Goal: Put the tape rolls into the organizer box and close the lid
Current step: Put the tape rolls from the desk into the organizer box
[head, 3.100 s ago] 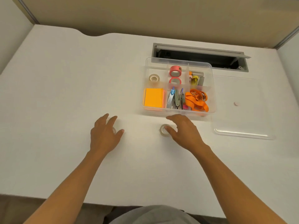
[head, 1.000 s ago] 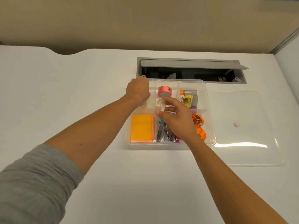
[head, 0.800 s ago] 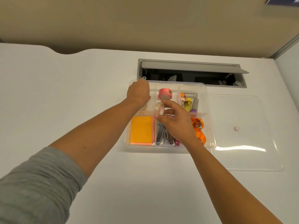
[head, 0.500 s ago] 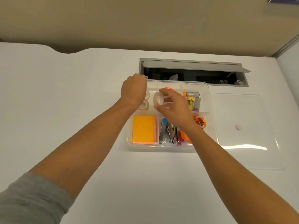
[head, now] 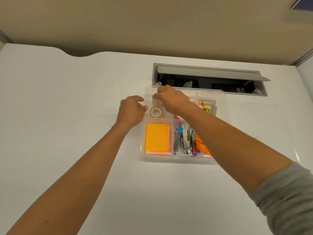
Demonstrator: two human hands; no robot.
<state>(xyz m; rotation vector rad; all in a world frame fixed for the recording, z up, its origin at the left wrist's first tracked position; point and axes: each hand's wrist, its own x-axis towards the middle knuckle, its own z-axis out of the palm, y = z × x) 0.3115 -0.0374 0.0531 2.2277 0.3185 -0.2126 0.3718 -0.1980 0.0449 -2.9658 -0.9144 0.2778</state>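
The clear organizer box [head: 177,159] lies open on the white desk. A clear tape roll [head: 155,112] lies flat in its back-left compartment. Just behind it a second clear tape roll [head: 156,103] sits under the fingertips of my right hand [head: 172,99], which reaches over the box from the right and pinches its top edge. My left hand [head: 132,111] hovers just outside the box's left wall, fingers loosely curled and holding nothing. The clear lid [head: 254,119] lies flat on the desk to the right of the box. The pink tape rolls are hidden behind my right hand.
Orange sticky notes [head: 156,139], metal staplers and clips [head: 184,141] and orange scissors [head: 201,145] fill the front compartments. An open grey cable hatch [head: 208,80] sits in the desk just behind the box. A beige partition rises beyond.
My right hand carried the clear tape roll left and down into the back-left compartment. My left hand let go of its roll there and drew back outside the left wall.
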